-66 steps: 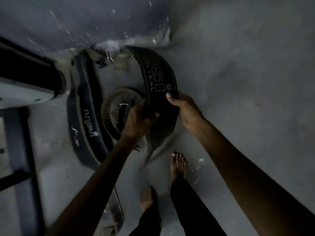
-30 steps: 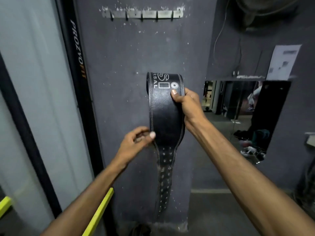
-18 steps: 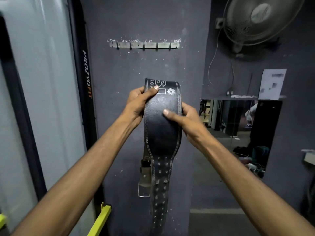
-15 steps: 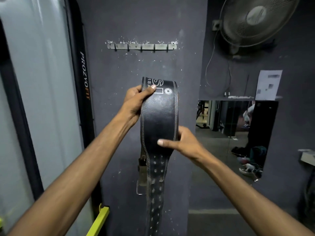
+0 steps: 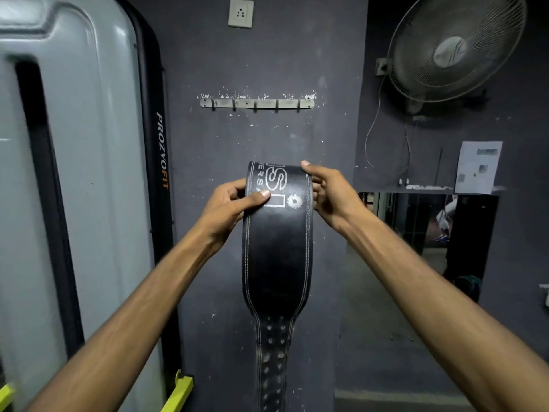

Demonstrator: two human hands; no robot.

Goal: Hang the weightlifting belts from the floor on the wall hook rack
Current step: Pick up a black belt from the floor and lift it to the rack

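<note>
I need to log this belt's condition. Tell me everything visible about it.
The belt is black, leather-looking, with pale double stitching and white lettering near its top. It is folded over, held upright before the wall, below the hook rack. Its wide back narrows into a strap with two rows of holes. The left hand and right hand grip its top edges.

One belt, two hands, one hook rack, five hooks, one fan, one socket.
</note>
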